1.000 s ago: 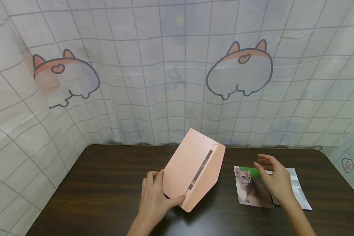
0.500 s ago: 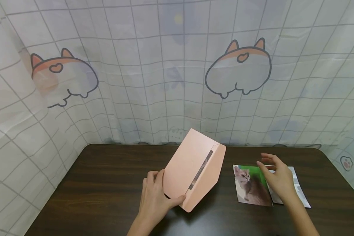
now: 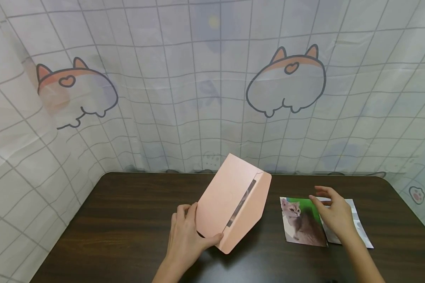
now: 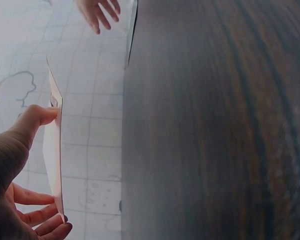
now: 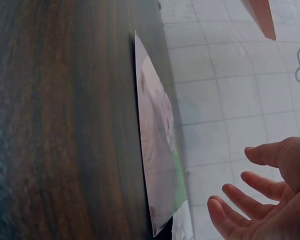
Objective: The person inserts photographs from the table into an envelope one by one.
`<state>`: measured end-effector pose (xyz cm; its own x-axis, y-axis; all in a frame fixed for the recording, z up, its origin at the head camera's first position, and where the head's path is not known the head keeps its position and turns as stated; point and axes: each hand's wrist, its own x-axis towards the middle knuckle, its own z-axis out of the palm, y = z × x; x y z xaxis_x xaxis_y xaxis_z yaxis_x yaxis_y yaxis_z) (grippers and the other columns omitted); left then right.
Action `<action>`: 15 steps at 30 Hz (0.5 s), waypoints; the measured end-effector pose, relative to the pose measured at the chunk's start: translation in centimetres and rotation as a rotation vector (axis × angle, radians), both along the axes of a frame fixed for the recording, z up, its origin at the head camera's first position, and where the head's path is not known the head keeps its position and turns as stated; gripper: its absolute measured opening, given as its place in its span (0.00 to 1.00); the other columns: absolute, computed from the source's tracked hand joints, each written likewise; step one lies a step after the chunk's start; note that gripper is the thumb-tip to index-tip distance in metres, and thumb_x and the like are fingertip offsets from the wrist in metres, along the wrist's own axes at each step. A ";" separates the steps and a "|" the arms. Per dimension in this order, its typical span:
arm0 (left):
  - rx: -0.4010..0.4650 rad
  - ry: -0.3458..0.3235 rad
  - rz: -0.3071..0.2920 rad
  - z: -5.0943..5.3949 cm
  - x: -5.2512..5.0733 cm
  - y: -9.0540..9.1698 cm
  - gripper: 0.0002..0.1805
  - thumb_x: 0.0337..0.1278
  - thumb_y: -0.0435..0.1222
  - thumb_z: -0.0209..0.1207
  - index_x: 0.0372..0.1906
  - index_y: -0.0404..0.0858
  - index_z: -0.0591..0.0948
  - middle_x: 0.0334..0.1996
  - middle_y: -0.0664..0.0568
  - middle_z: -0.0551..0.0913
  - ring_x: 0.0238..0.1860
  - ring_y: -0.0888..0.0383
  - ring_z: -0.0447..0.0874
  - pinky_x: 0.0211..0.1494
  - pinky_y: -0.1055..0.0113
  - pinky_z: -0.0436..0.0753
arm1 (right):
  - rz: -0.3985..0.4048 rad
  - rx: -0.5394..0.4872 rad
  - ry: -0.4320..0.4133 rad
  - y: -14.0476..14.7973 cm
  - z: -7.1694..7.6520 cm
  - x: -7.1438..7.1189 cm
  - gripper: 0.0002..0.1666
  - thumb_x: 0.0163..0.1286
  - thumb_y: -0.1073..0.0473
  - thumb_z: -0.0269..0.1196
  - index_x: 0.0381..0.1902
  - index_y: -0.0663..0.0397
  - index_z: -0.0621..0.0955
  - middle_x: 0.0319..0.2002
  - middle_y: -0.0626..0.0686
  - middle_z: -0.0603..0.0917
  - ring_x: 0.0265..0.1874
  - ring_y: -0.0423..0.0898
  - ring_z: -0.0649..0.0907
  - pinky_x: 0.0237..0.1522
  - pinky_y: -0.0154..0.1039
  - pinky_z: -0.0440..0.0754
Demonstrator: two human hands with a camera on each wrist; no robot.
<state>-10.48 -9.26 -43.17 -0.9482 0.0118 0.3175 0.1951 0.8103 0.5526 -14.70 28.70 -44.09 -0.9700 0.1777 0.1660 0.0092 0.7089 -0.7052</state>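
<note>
1. The left hand [image 3: 184, 241] gripped a pink paper envelope [image 3: 223, 192] by its lower-left edge, thumb on the near face, fingers behind; the envelope was held tilted above the tabletop [image 3: 138, 220].
2. The right hand [image 3: 334, 214] held nothing; its fingers were loosely bent above a cat photo [image 3: 306, 230] and a creased white sheet [image 3: 360, 232], both lying at the right of the tabletop.
3. Holding the envelope well probably called for a light, steady pinch, firm enough to stop it swinging yet gentle enough not to crease the paper or squeeze the slit.
4. A grey strip [image 3: 241, 204] showed along that slit; whether it was an insert or lining could not be told.
5. Counted: two hands, one envelope, one cat photo and one visible white sheet, whose join to the photo was hidden.
</note>
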 end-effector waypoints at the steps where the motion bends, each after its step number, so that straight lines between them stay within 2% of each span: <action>1: 0.003 0.004 -0.002 0.0 0.0 0.0 0.53 0.30 0.55 0.84 0.65 0.31 0.80 0.54 0.42 0.75 0.47 0.47 0.73 0.45 0.56 0.78 | 0.001 0.000 -0.005 0.0 0.0 -0.1 0.28 0.79 0.57 0.62 0.68 0.70 0.74 0.60 0.77 0.81 0.53 0.75 0.84 0.36 0.46 0.85; 5: 0.004 0.005 -0.007 0.2 0.1 -0.1 0.53 0.30 0.55 0.84 0.65 0.31 0.80 0.54 0.41 0.75 0.47 0.46 0.73 0.45 0.55 0.78 | 0.001 0.001 -0.030 0.2 -0.2 -0.2 0.29 0.79 0.56 0.62 0.69 0.71 0.73 0.61 0.78 0.80 0.54 0.75 0.83 0.37 0.47 0.85; 12: 0.002 -0.020 -0.005 0.2 0.1 -0.2 0.53 0.31 0.55 0.84 0.66 0.30 0.79 0.55 0.41 0.75 0.48 0.46 0.73 0.46 0.54 0.78 | 0.009 0.003 -0.059 0.4 -0.6 -0.5 0.29 0.80 0.55 0.61 0.69 0.71 0.72 0.59 0.77 0.81 0.54 0.75 0.84 0.33 0.39 0.81; 15: 0.003 -0.020 -0.008 0.0 0.0 -0.2 0.53 0.31 0.54 0.84 0.65 0.31 0.79 0.55 0.41 0.75 0.48 0.46 0.73 0.47 0.55 0.78 | 0.024 0.009 -0.060 0.5 -0.8 -0.5 0.29 0.80 0.56 0.61 0.68 0.72 0.73 0.57 0.77 0.81 0.52 0.74 0.84 0.33 0.39 0.81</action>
